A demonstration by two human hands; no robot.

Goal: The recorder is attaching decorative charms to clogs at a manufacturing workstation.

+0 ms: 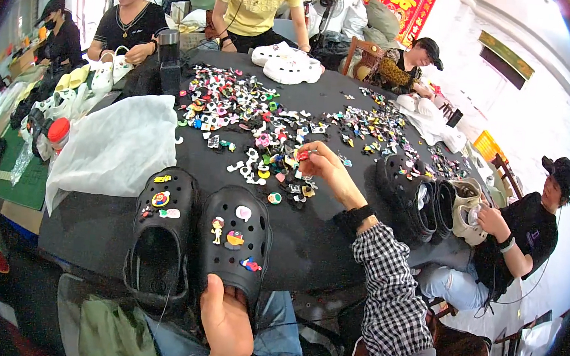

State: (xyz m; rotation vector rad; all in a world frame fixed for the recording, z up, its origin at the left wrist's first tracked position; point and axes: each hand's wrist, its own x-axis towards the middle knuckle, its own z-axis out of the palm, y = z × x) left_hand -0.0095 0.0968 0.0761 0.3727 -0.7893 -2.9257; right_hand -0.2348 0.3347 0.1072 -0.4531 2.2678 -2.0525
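My left hand [228, 329] grips a black clog [220, 260] at its opening, thumb on top and fingers inside. That clog carries several colourful shoe charms on its perforated upper: a white round one, a small figure and others. Left of it, at the table's near edge, lies another black clog [182, 227] with charms on its toe. My right hand [326, 171] is over the near side of a spread pile of shoe charms [237, 106], its fingers pinching a small red charm [303, 156]. A charm with a red-and-white top [274, 198] rests by the held clog's toe.
A white sheet [115, 143] covers the table's left part. White clogs [294, 70] stand at the far side. Black clogs [402, 195] and beige clogs [468, 211] are on the right. Several co-workers sit or stand around the table; one at right handles the beige pair.
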